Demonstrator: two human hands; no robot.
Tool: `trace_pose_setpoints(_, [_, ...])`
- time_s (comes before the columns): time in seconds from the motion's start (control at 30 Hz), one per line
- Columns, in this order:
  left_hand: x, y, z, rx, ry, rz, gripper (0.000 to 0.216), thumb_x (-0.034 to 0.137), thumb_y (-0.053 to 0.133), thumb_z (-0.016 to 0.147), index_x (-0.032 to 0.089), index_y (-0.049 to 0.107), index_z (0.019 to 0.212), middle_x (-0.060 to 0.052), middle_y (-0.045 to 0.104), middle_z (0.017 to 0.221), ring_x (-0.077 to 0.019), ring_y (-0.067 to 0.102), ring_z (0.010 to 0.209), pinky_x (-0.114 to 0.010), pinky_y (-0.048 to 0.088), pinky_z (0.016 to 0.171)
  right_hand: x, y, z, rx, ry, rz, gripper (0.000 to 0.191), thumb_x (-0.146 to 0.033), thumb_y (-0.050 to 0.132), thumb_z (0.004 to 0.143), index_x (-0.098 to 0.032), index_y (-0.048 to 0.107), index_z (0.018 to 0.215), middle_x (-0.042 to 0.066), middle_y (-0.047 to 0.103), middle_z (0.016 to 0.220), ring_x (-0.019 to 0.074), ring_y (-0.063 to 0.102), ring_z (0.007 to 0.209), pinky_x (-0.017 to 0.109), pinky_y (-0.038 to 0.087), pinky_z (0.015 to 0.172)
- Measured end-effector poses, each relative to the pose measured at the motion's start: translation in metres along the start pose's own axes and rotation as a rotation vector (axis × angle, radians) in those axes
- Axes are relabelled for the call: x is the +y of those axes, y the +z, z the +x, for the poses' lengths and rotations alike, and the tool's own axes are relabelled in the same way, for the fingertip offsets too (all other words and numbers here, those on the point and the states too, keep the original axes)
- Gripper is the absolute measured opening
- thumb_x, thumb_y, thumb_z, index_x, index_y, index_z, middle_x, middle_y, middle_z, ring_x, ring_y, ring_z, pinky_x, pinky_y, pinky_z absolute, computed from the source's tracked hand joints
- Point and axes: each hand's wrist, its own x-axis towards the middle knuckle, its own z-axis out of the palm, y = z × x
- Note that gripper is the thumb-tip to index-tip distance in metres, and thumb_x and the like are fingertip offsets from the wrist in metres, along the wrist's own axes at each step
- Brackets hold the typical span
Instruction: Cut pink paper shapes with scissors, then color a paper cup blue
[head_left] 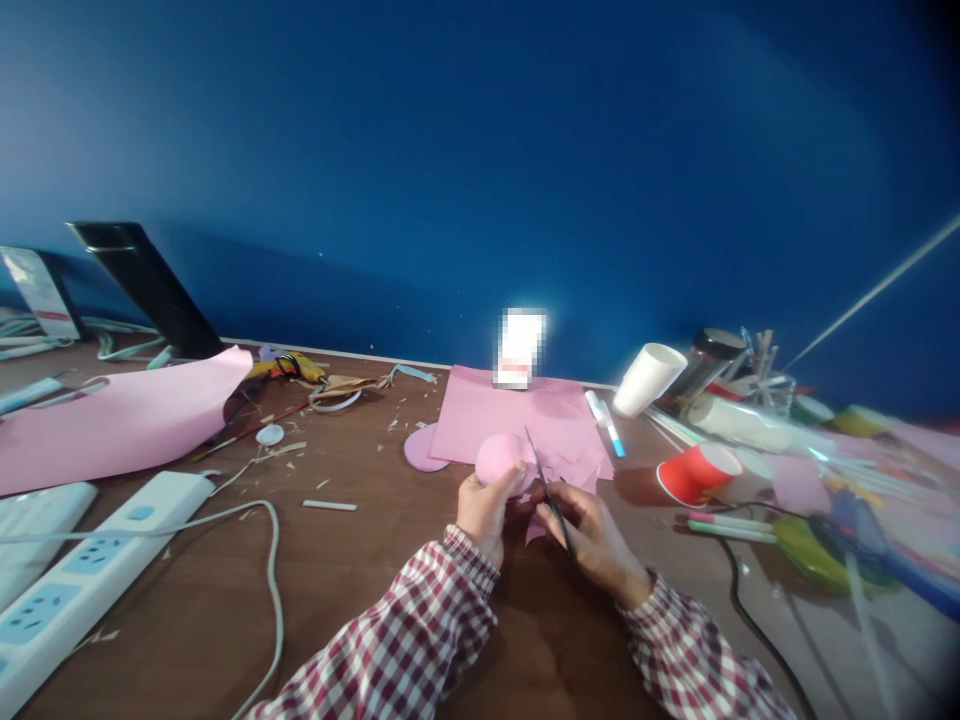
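Observation:
My left hand [486,508] pinches a round pink paper piece [498,458] between thumb and fingers, holding it above the table. My right hand [589,530] is closed on a pair of scissors [553,508], whose dark blade points up and away beside the right edge of the round piece. A pink scrap [535,530] hangs below, between my two hands. Behind them lies a pink paper sheet [480,405] with cut scraps [574,462] on its right part. Another pink paper circle [424,448] with a dark outline rests at the sheet's left edge.
A white power strip [97,560] and its cable stand on the left, near a curled pink sheet [127,420]. To the right are a marker [616,440], a white cup [649,378], a red paper cup [697,474] and clutter. A phone-like screen [519,348] leans against the blue wall.

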Motion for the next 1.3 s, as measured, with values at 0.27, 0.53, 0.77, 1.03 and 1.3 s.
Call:
trace_pose_setpoints(0.27, [0.0017,0.0001,-0.0010,-0.017,-0.003,-0.005,0.035,0.020,0.079,0.053,0.005,0.064,0.080,-0.008,0.065,0.062,-0.0146,0.059,0.047,-0.026,0.050,0.042,-0.0027,-0.0011,-0.0002,-0.012,-0.029,-0.043,0.020,-0.033,0.055,0.086,-0.016,0.061,0.094,0.007,0.068,0.085,0.0195,0.063,0.078,0.027,0.050,0.070])
trace_pose_setpoints(0.53, [0.0018,-0.0005,-0.0009,-0.007,0.007,0.011,0.035,0.021,0.079,0.053,0.004,0.063,0.079,-0.004,0.062,0.055,-0.0087,0.051,0.038,-0.019,0.042,0.035,0.0011,-0.0021,-0.0003,-0.012,-0.012,-0.044,0.021,-0.034,0.055,0.085,-0.015,0.059,0.093,0.006,0.067,0.082,0.0198,0.063,0.076,0.026,0.049,0.065])
trace_pose_setpoints(0.77, [-0.0001,-0.0025,0.0031,0.017,0.020,0.043,0.037,0.023,0.079,0.054,0.004,0.062,0.081,-0.003,0.060,0.055,-0.0058,0.047,0.037,-0.018,0.038,0.035,0.0008,-0.0014,-0.0012,-0.004,-0.010,-0.067,0.021,-0.034,0.055,0.085,-0.016,0.060,0.093,0.006,0.067,0.083,0.0202,0.063,0.078,0.025,0.049,0.066])
trace_pose_setpoints(1.03, [0.0001,-0.0031,0.0047,0.037,0.029,0.023,0.043,0.026,0.080,0.054,0.005,0.063,0.086,-0.004,0.062,0.060,-0.0069,0.050,0.041,-0.018,0.039,0.036,0.0003,-0.0010,-0.0023,-0.007,-0.003,-0.101,0.022,-0.036,0.055,0.085,-0.016,0.061,0.091,0.004,0.064,0.076,0.0158,0.059,0.066,0.022,0.045,0.056])
trace_pose_setpoints(1.3, [-0.0013,-0.0013,0.0026,0.023,0.025,0.023,0.038,0.024,0.079,0.054,0.004,0.063,0.082,-0.005,0.062,0.057,-0.0103,0.053,0.041,-0.020,0.042,0.036,0.0016,-0.0003,-0.0014,-0.009,0.002,-0.076,0.021,-0.035,0.055,0.085,-0.016,0.060,0.093,0.005,0.066,0.080,0.0191,0.063,0.074,0.025,0.049,0.064])
